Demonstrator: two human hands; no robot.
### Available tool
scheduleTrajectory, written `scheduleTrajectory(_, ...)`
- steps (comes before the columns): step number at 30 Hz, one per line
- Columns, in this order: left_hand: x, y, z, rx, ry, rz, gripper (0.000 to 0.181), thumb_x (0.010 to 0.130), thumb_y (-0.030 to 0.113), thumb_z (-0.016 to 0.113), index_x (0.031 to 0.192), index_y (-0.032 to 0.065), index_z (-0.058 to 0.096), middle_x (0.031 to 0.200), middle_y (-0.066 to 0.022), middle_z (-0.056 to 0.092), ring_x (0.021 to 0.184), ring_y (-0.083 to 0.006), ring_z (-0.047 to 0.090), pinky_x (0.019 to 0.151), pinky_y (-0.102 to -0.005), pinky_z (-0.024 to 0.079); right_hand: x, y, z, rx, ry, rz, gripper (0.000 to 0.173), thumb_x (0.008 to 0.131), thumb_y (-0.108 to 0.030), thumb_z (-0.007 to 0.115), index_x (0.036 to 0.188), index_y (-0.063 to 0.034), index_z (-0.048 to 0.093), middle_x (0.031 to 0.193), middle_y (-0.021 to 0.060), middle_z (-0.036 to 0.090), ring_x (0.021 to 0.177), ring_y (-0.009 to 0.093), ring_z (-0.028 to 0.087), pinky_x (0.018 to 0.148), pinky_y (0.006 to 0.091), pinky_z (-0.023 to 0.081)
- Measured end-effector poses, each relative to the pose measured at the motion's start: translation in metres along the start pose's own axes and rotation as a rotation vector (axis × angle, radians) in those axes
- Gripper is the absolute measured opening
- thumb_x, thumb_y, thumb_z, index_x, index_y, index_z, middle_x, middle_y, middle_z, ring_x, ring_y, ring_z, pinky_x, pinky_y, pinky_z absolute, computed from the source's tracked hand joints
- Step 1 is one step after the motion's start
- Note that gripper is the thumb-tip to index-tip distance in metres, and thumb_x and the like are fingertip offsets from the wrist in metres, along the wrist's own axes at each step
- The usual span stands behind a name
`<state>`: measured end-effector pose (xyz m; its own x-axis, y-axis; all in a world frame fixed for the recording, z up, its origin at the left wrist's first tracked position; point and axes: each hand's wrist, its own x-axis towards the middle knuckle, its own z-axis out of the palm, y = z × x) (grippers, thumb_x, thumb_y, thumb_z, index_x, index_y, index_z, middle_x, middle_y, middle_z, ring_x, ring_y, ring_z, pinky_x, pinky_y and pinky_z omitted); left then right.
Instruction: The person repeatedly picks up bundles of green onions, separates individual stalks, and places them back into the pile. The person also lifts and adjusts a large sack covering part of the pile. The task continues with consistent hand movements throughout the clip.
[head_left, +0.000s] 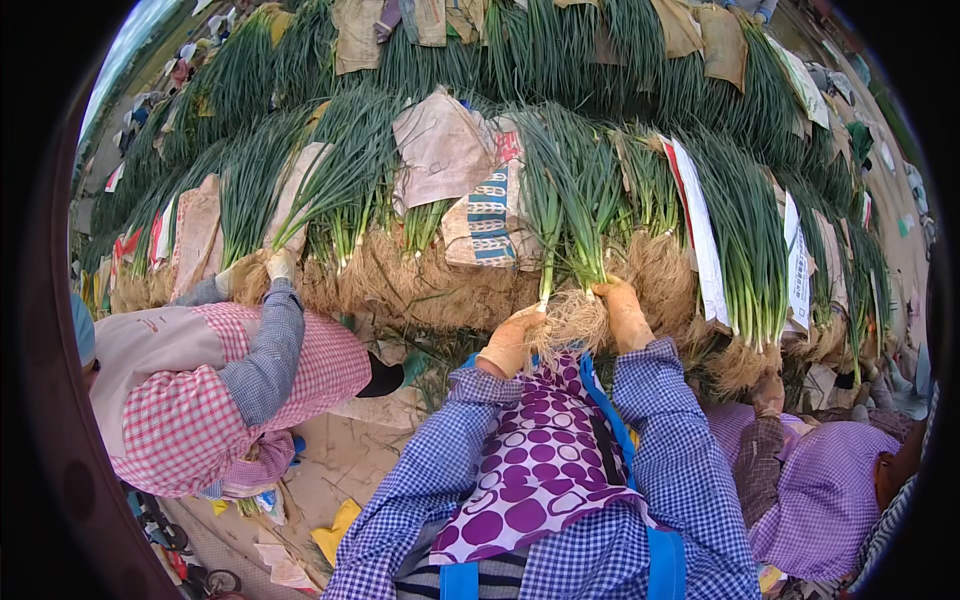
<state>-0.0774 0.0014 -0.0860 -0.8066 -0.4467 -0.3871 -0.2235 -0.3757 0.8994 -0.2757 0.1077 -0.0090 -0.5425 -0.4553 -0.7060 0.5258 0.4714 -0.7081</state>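
Note:
My left hand (513, 343), in a tan-orange glove, grips the root end of a few green onion stalks (549, 255). Close to its right, my right hand (626, 313) wears a matching glove and holds a thicker bunch of green onions (592, 232) at the white stem bases. Between the two hands hangs a tangle of pale, fibrous roots (571, 321). The long green leaves lean away from me onto the heaped row behind. Below my hands is a white apron with purple circles (536, 457), over blue checked sleeves.
Rows of rooted green onions (420, 300) cross ahead, partly covered by a printed woven sack (491, 225) and a plain one (442, 150). A co-worker in pink checks (187, 405) handles onions at left; another in purple (825, 487) works at right. Yellow material (336, 531) lies on the ground.

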Motion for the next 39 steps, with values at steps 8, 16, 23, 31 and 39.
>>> scheduleTrajectory(8, -0.004, 0.072, 0.001, -0.569, 0.012, -0.272, 0.030, 0.096, 0.025, 0.061, 0.113, 0.0004, 0.060, 0.087, -0.0048, 0.064, 0.078, -0.0107, 0.062, 0.065, -0.0236, 0.052, 0.016, 0.027, -0.038, 0.381, -0.255, -0.067, 0.026, 0.099, -0.017, 0.051, 0.118, -0.0038, 0.063, 0.105, 0.0071, 0.068, 0.089, 0.019, 0.065, 0.076, 0.0305, 0.055)
scheduleTrajectory(16, 0.028, 0.090, -0.012, 1.249, 0.192, -0.150, 0.037, 0.084, 0.039, 0.062, 0.104, 0.0097, 0.073, 0.106, -0.0131, 0.069, 0.095, -0.0332, 0.064, 0.085, -0.0399, 0.052, 0.009, 0.007, -0.030, 0.147, -0.136, -0.066, 0.025, 0.101, -0.018, 0.051, 0.116, 0.0010, 0.058, 0.095, 0.0077, 0.067, 0.083, 0.016, 0.064, 0.071, 0.0267, 0.052)
scheduleTrajectory(23, 0.054, 0.107, -0.028, 1.062, 0.336, -0.125, 0.032, 0.089, 0.026, 0.057, 0.114, 0.0077, 0.066, 0.095, -0.0167, 0.070, 0.087, -0.0318, 0.067, 0.078, -0.0422, 0.053, 0.020, 0.013, -0.063, 0.379, -0.152, 0.019, 0.032, 0.103, -0.018, 0.047, 0.121, 0.0067, 0.054, 0.102, 0.0121, 0.065, 0.085, 0.018, 0.066, 0.067, 0.0242, 0.055)
scheduleTrajectory(31, 0.045, 0.065, -0.029, 0.708, -0.058, 0.061, 0.024, 0.082, 0.014, 0.075, 0.100, 0.0031, 0.063, 0.095, -0.0069, 0.069, 0.086, -0.0204, 0.064, 0.078, -0.0307, 0.053, -0.012, 0.028, -0.042, 0.239, -0.402, 0.000, 0.031, 0.095, -0.019, 0.061, 0.119, 0.0013, 0.061, 0.097, 0.0055, 0.069, 0.090, 0.014, 0.063, 0.079, 0.0259, 0.052)
scheduleTrajectory(39, 0.039, 0.064, -0.003, 0.264, 0.208, -0.355, 0.015, 0.078, 0.011, 0.073, 0.085, 0.0034, 0.063, 0.070, 0.0001, 0.058, 0.060, -0.0105, 0.052, 0.054, -0.0267, 0.043, -0.033, 0.001, 0.000, 0.045, -0.343, -0.043, 0.029, 0.093, -0.027, 0.066, 0.111, -0.0040, 0.066, 0.093, 0.0021, 0.066, 0.084, 0.010, 0.057, 0.080, 0.0265, 0.046)
